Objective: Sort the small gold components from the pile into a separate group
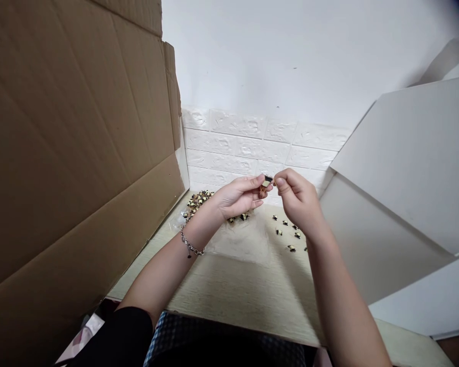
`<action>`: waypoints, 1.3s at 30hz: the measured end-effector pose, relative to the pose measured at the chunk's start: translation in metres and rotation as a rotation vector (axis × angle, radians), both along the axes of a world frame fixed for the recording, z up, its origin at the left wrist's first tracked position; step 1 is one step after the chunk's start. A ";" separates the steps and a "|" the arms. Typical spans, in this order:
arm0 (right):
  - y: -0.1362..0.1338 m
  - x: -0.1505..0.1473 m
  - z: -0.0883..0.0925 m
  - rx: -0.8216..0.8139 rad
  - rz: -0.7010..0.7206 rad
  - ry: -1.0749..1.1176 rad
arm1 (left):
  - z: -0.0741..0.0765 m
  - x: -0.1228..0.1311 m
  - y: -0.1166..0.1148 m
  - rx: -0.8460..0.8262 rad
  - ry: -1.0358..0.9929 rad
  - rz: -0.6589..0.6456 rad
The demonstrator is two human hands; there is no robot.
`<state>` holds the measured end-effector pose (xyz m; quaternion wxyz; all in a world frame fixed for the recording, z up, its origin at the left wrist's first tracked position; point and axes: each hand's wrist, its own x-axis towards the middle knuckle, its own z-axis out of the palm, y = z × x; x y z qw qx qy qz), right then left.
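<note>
My left hand [245, 196] is closed on a small black and yellow transformer [267, 181], its thumb on top and orange wire ends showing beneath. Pins stick up along the part's black edge. Right beside it my right hand [296, 196] is closed, thumb and forefinger pinched together at the part's right end. What lies between those fingertips is too small to make out. A heap of similar small transformers [199, 201] lies on clear plastic behind my left forearm, which hides some of them. Several more, such as this loose transformer [279, 232], are spread out near my right wrist.
A clear plastic sheet [240, 244] lies on the pale wooden table [229, 290]. A tall cardboard panel [80, 127] stands along the left side. White panels [405, 163] close off the right. Behind is a white brick-patterned wall [245, 145].
</note>
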<state>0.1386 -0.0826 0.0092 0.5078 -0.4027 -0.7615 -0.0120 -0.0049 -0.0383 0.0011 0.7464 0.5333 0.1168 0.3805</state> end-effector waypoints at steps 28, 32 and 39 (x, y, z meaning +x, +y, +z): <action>-0.011 0.000 0.006 0.252 -0.079 0.056 | -0.004 0.006 -0.001 -0.015 -0.140 -0.046; -0.011 0.000 0.005 0.262 -0.091 0.047 | -0.003 0.004 -0.002 0.005 -0.138 -0.051; -0.011 -0.001 0.004 0.314 -0.136 0.002 | -0.001 0.004 -0.002 0.043 -0.120 -0.016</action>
